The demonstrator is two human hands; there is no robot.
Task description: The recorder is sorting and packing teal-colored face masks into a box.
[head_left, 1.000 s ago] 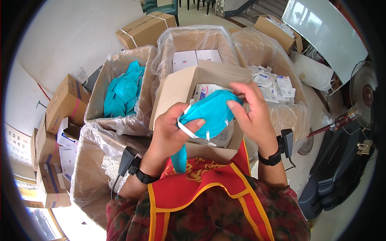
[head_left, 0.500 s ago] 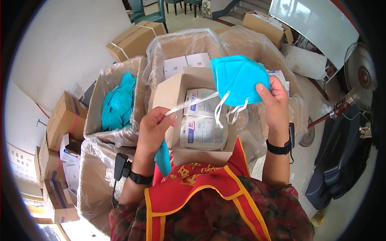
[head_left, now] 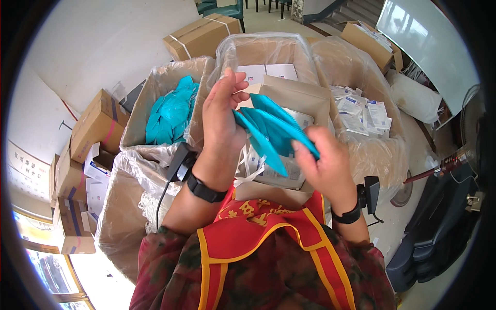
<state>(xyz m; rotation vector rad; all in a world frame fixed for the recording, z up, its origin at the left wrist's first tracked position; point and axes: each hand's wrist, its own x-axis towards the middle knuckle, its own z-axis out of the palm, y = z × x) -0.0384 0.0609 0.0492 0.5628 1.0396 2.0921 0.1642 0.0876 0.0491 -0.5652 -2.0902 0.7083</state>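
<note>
Teal folded face masks (head_left: 276, 124), at least two with their edges fanned apart, are between my hands over an open cardboard box. My right hand (head_left: 328, 163) pinches their right edge between thumb and fingers. My left hand (head_left: 223, 113) is raised at their left side, its fingers stretched out and apart, the masks touching or close to its palm. White ear loops (head_left: 253, 173) dangle below. The open box (head_left: 299, 95) holds white printed packets (head_left: 284, 170), partly hidden by my hands and the masks.
At the left, a plastic-lined carton (head_left: 134, 121) holds a heap of teal masks (head_left: 173, 111). White straps lie in a nearer lined carton (head_left: 121, 201). A right-hand lined carton contains white packets (head_left: 361, 111); white boxes (head_left: 281, 71) sit in the one behind. A fan (head_left: 465, 160) stands far right.
My left hand has let go of the stretched ear loop and risen with its fingers extended. My right hand has moved down and left, and the masks now lie together between both hands.
</note>
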